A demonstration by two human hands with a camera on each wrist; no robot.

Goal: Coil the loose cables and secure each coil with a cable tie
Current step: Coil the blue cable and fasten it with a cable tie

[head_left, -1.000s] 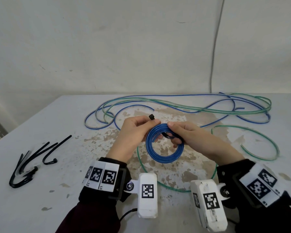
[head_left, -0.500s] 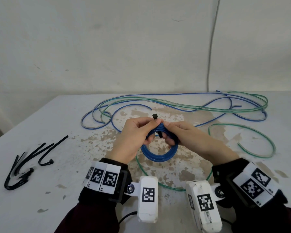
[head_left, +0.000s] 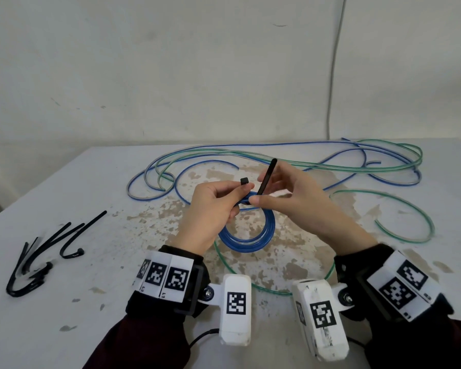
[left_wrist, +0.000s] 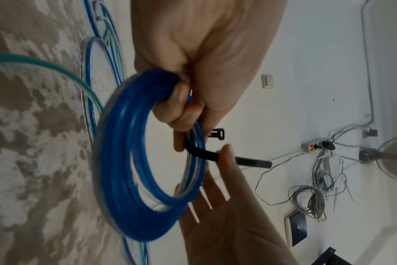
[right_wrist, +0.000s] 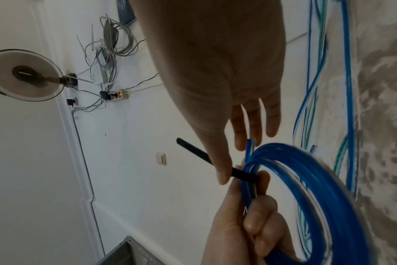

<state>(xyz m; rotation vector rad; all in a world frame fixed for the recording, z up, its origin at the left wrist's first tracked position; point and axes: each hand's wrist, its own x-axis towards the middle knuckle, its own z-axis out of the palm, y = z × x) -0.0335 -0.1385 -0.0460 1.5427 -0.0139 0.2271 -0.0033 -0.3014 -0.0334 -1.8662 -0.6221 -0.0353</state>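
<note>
Coil (head_left: 246, 237) of glossy blue cable hangs above a stained white table (head_left: 64, 182), its upper rim gripped in the curled fingers of the left hand (head_left: 210, 209). The right hand (head_left: 285, 198) (other fingers loosely extended) pinches the flat black cable tie (head_left: 267, 177) threaded through the coil. Loose blue and green cables (head_left: 304, 155) sprawl beyond the coil; spare ties (head_left: 43, 257) lie well left.
</note>
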